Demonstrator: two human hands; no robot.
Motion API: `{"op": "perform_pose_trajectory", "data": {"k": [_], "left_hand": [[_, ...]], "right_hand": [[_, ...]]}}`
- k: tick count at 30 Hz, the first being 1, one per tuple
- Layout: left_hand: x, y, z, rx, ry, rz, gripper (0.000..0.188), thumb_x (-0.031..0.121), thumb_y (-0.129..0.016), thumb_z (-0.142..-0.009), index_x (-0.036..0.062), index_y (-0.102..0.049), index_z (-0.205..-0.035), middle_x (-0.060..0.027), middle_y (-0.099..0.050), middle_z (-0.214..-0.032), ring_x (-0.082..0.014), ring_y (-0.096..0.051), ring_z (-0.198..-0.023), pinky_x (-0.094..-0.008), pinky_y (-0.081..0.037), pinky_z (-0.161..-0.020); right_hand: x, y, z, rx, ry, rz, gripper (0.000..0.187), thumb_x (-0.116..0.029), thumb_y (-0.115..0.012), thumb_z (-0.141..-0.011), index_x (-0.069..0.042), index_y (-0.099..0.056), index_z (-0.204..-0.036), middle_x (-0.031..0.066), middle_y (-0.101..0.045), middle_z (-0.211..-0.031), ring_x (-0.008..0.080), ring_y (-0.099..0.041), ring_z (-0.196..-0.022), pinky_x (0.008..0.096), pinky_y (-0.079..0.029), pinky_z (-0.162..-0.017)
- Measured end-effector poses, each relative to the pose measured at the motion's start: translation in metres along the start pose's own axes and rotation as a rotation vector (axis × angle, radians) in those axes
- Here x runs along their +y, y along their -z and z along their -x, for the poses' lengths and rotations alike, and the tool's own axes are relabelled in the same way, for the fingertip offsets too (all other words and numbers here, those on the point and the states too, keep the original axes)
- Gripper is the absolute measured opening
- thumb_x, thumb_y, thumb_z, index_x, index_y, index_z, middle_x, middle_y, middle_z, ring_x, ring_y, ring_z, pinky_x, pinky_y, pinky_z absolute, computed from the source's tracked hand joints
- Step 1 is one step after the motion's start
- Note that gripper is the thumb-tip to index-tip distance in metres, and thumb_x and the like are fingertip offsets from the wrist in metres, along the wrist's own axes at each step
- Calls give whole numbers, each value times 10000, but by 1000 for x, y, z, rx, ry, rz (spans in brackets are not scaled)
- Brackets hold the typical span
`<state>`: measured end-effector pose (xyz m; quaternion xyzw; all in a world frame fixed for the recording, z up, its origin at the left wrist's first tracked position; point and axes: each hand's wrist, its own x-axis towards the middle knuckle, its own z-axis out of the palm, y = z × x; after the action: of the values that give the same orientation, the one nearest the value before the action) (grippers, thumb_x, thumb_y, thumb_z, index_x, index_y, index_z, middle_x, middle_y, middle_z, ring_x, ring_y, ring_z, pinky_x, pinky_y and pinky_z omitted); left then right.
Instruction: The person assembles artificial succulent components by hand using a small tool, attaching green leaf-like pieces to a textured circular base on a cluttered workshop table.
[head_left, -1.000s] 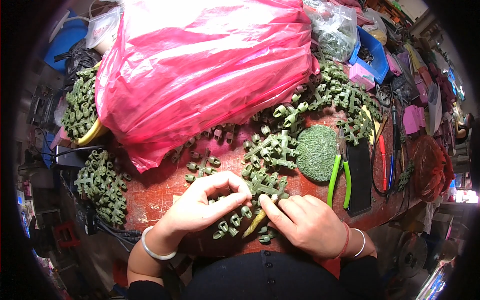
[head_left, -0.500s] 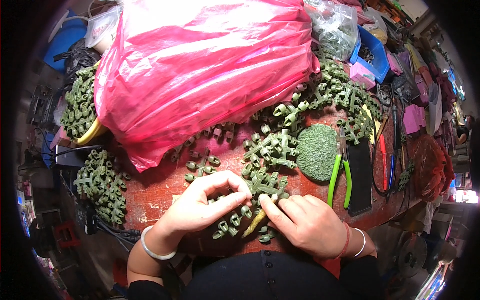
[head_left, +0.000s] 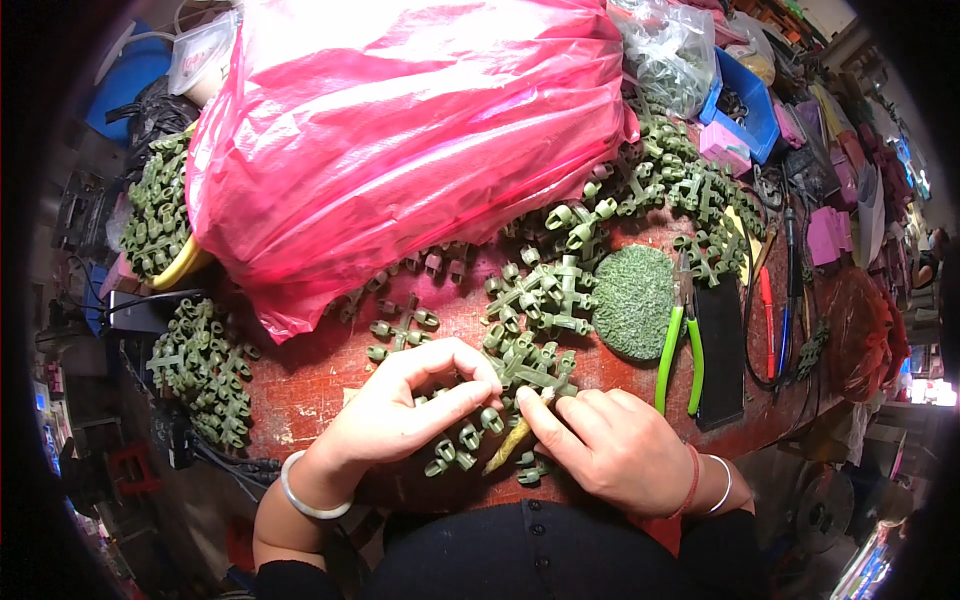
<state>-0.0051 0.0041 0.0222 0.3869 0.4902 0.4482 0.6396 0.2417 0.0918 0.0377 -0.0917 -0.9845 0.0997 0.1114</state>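
Note:
My left hand [head_left: 415,400] is closed in a pinch, its thumb and forefinger together on a green branched piece with small cup-shaped ends [head_left: 468,440], which hangs below the fingers. Close on its right, my right hand [head_left: 615,440] is curled, with fingertips at the lower edge of a green cluster [head_left: 530,362]. A yellow tapered stick [head_left: 508,447] slants down from under the right fingers, which seem to grip it; its upper end is hidden. Another small green piece [head_left: 533,468] shows beside that stick.
A large pink plastic bag [head_left: 410,150] covers the far side of the red worktable [head_left: 290,400]. More green pieces [head_left: 205,375] are heaped at left. Rightward are a round green textured pad [head_left: 635,303], green-handled pliers [head_left: 680,350], a black slab [head_left: 720,350] and a blue bin [head_left: 740,105].
Both hands keep almost the same place and grip. Only the left hand shows a very slight shift.

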Motion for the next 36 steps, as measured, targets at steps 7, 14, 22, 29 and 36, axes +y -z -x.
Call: {"op": "perform_pose_trajectory", "data": {"k": [7,14,22,29,36], "left_hand": [[-4,0,-2,18,-53,-15,90,78,-629,-1041,7,-658,-1088,-39,-692,-1017,-101,-651,-950,-272,-528,-874],[-2,0,-2,54,-18,-9,89,76,-629,-1038,4,-658,-1083,-46,-695,-1022,-107,-660,-956,-279,-534,-880],[-1,0,-2,71,-18,-16,79,69,-636,-1028,14,-667,-1076,-54,-709,-1005,-128,-675,-948,-283,-526,-873],[-2,1,-3,61,-13,-6,87,79,-634,-1037,7,-667,-1072,-43,-695,-1010,-107,-663,-950,-280,-536,-875],[-1,0,-3,62,-15,-9,85,82,-633,-1038,9,-665,-1068,-37,-690,-1003,-105,-659,-942,-277,-532,-869]], "right_hand": [[-1,1,-1,-7,19,14,498,-144,-609,-863,27,-622,-1330,33,-534,-837,145,-574,-747,276,-452,-636],[-4,0,1,-6,36,23,492,-158,-597,-870,13,-626,-1330,28,-534,-842,144,-570,-760,271,-446,-635],[-7,5,2,-82,15,-35,536,-155,-608,-857,-2,-617,-1370,88,-623,-977,186,-616,-805,303,-488,-684],[-7,5,1,-86,8,-43,532,-162,-607,-861,-7,-618,-1370,84,-621,-978,182,-611,-807,302,-487,-689],[-6,2,2,-57,18,-29,507,-169,-600,-863,-10,-625,-1344,53,-579,-919,166,-596,-801,289,-474,-675]]}}
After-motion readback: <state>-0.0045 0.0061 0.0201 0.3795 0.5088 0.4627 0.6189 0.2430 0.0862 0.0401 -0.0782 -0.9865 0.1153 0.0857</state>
